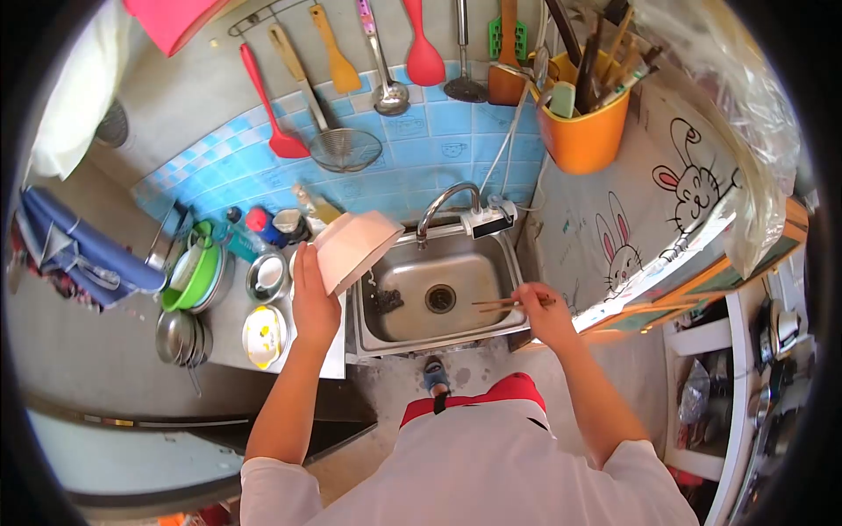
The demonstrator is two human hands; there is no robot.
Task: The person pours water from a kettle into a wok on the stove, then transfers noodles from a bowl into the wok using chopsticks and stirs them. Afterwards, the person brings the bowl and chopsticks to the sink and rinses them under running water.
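My left hand [314,302] is closed on a pale pink bowl [358,248], held tilted above the sink's left rim. A few whitish drops show just under the bowl's lower edge. My right hand [545,314] grips a pair of brown chopsticks [496,305], whose tips point left over the basin. Below lies the stainless steel sink [438,330] with a round drain [440,298]. A dark clump [388,301], too small to identify, rests at the basin's left side. The curved faucet [436,207] stands behind, fitted with a white unit [491,219].
On the left counter are a yellow-and-white lidded dish [263,337], a metal bowl with a white cup [269,276], bottles and a green basin [195,276]. Utensils hang above, including a wire strainer [345,150]. An orange utensil holder [586,140] hangs at right.
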